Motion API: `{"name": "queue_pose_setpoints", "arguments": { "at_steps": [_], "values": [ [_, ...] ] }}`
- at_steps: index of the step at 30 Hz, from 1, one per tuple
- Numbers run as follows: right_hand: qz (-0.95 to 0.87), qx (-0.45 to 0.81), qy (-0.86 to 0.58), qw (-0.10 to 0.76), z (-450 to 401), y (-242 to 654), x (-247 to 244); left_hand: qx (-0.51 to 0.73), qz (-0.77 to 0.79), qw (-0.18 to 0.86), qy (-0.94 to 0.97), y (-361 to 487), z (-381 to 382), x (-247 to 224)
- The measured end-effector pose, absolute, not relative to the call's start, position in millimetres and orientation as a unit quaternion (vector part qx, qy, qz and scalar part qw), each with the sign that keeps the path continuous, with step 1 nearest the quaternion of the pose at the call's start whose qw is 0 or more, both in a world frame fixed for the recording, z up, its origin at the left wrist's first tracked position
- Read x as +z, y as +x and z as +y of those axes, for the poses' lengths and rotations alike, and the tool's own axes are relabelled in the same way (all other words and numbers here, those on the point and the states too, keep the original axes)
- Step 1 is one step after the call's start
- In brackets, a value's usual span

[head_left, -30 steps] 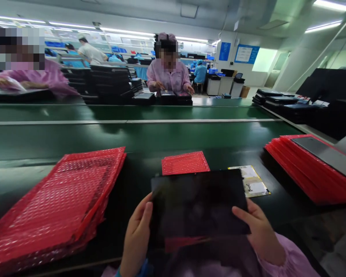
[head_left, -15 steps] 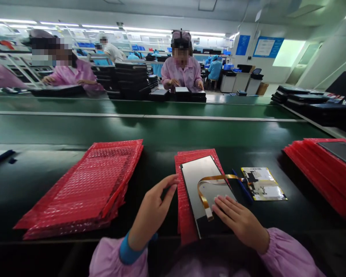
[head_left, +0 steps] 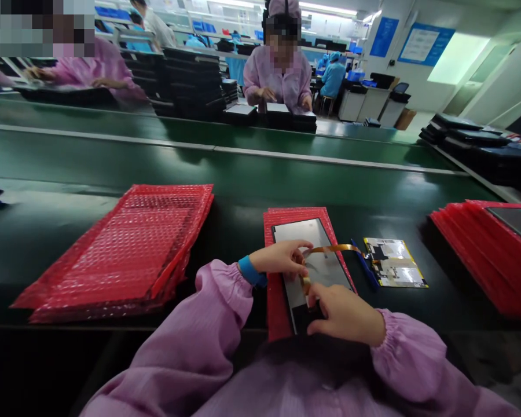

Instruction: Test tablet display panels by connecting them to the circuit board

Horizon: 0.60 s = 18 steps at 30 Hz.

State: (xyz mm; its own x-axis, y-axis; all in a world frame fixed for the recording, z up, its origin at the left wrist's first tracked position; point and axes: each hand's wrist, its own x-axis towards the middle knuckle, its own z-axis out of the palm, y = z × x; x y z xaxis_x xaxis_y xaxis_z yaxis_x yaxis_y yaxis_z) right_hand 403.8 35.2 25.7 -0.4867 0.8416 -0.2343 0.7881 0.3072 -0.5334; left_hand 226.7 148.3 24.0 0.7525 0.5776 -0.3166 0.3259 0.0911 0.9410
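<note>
A grey-backed display panel (head_left: 325, 258) with a black lower strip lies on red bubble-wrap bags (head_left: 275, 304). An orange flex cable (head_left: 336, 248) runs across it to a small circuit panel (head_left: 395, 262) on the right. My left hand (head_left: 284, 256) reaches over the display panel, thumb and fingertips closed around the flex cable. Lower down, my right hand (head_left: 345, 313) has curled fingers at the cable's end, which they partly hide; its thumb rests apart over the black strip. A blue pen-like tool (head_left: 364, 266) lies beside the display panel, under the cable.
Red bubble-wrap bags (head_left: 121, 249) are piled at left. Another red stack (head_left: 473, 255) at right carries a dark panel (head_left: 518, 223). Beyond the green bench surface (head_left: 243, 179), a co-worker in pink (head_left: 280, 81) works beside tall black stacks (head_left: 193, 84).
My left hand has moved right, onto the flex cable over the display panel. My right hand has gone from lying flat to curled at the cable's end. The view has tilted down.
</note>
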Motion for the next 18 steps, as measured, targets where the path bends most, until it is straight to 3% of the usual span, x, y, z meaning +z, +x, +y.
{"name": "queue_pose_setpoints", "arguments": {
  "at_steps": [12,15,18],
  "values": [
    [-0.769,0.34,-0.539,0.053,27,403,21,0.161,0.342,0.648,0.661,229,152,13],
    [-0.742,0.351,-0.548,0.162,25,413,17,0.22,0.357,0.633,0.651,228,154,14],
    [-0.721,0.285,-0.562,0.288,35,432,11,0.246,0.338,0.639,0.646,225,154,23]
  ]
}}
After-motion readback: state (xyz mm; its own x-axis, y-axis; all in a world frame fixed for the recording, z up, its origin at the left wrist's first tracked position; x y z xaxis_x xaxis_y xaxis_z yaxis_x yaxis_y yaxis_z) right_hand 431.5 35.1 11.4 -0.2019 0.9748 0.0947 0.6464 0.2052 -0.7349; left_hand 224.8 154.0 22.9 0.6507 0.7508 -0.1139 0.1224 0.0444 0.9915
